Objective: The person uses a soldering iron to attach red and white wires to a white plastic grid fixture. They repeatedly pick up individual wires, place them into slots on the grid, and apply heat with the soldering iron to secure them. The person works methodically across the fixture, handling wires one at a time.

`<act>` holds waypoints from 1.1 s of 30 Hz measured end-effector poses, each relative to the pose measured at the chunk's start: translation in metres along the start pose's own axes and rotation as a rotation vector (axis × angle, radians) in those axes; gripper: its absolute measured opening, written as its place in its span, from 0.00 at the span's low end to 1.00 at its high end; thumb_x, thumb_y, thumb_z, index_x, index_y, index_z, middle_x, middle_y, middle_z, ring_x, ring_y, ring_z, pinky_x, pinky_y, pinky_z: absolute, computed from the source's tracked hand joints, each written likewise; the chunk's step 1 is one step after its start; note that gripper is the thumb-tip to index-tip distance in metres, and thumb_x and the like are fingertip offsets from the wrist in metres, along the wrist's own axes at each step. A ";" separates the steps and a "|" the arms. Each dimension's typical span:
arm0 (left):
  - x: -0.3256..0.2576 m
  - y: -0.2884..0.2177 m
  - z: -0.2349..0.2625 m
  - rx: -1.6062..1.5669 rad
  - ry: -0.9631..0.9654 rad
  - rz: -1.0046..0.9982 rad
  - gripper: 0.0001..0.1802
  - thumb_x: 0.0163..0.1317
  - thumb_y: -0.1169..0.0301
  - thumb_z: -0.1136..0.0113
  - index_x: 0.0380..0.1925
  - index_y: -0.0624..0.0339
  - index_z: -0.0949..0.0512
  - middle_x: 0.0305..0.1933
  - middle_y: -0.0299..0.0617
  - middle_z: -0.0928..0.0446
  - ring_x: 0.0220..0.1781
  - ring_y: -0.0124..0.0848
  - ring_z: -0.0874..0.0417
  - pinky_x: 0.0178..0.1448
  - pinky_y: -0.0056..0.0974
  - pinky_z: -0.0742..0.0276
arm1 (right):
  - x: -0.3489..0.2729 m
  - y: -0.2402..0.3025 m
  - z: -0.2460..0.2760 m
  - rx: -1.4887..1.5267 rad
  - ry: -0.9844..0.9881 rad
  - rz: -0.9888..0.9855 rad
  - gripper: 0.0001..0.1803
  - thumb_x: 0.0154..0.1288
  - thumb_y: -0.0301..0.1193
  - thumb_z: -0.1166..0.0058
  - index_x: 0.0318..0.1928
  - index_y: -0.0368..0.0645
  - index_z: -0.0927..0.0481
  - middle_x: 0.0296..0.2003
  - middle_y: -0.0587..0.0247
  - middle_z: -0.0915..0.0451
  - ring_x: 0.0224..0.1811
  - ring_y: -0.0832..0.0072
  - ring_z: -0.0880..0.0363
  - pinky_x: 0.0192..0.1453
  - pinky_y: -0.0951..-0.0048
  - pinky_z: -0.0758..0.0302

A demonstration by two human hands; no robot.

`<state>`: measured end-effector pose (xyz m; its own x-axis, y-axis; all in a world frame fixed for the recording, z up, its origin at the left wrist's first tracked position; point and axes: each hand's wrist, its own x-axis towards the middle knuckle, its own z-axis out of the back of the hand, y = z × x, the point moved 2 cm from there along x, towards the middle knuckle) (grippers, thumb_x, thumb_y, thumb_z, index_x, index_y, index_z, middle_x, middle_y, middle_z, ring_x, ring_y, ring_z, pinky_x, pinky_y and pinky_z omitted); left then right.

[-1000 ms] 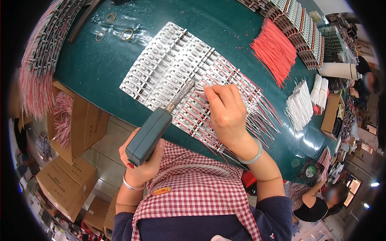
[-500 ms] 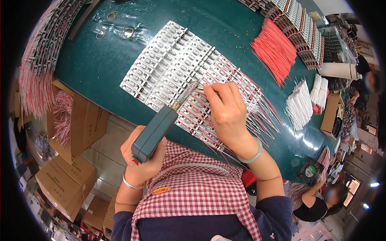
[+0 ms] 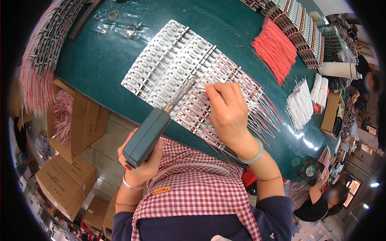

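My left hand (image 3: 142,160) is wrapped around a dark green, pistol-shaped soldering gun (image 3: 146,136). Its rough metal barrel points away to the right, and the tip ends over a panel of small white parts (image 3: 161,60) in rows on the table. Close to that tip, my right hand (image 3: 227,112) is closed in a pinch on a thin white wire (image 3: 202,86); its exact grip is partly hidden by the fingers. Red and white wires (image 3: 257,116) run from the right-hand row of the panel, some passing beneath my right hand.
On the green table (image 3: 225,24) lie a pile of red wires (image 3: 275,52), white wires (image 3: 299,105) and rubber bands (image 3: 129,31). Stacked panels (image 3: 299,28) stand at the far right, wired panels (image 3: 46,52) at far left. Cardboard boxes (image 3: 66,186) sit left; a co-worker (image 3: 317,201) is at lower right.
The soldering gun has drawn back slightly down and left, its tip moving a little away from my right fingers. My right hand has barely shifted and keeps its pinch.
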<state>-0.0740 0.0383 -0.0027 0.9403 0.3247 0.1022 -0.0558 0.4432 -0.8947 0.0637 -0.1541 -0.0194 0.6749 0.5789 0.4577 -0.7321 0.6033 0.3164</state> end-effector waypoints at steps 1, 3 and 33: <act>-0.001 0.001 0.000 0.005 0.003 -0.006 0.14 0.48 0.83 0.32 0.38 0.72 0.18 0.39 0.50 0.17 0.36 0.36 0.14 0.42 0.33 0.20 | -0.002 0.002 0.001 0.012 -0.005 -0.001 0.19 0.46 0.19 0.44 0.44 0.29 0.21 0.37 0.56 0.24 0.38 0.63 0.26 0.35 0.68 0.26; -0.002 0.002 0.001 0.013 0.013 -0.019 0.14 0.48 0.84 0.33 0.38 0.72 0.18 0.39 0.50 0.17 0.36 0.35 0.14 0.42 0.32 0.20 | -0.003 0.005 0.001 0.026 0.001 -0.003 0.20 0.47 0.19 0.44 0.44 0.29 0.21 0.37 0.56 0.24 0.38 0.63 0.26 0.35 0.68 0.26; -0.022 0.012 0.005 -0.086 -0.034 0.099 0.16 0.51 0.81 0.32 0.43 0.72 0.19 0.40 0.50 0.17 0.38 0.36 0.14 0.43 0.33 0.20 | -0.003 0.008 -0.002 -0.012 0.045 0.000 0.19 0.47 0.19 0.44 0.44 0.27 0.21 0.37 0.54 0.25 0.38 0.62 0.27 0.35 0.68 0.26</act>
<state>-0.0970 0.0404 -0.0138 0.9198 0.3916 0.0252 -0.1171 0.3353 -0.9348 0.0560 -0.1504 -0.0202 0.6782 0.6030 0.4202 -0.7314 0.6093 0.3062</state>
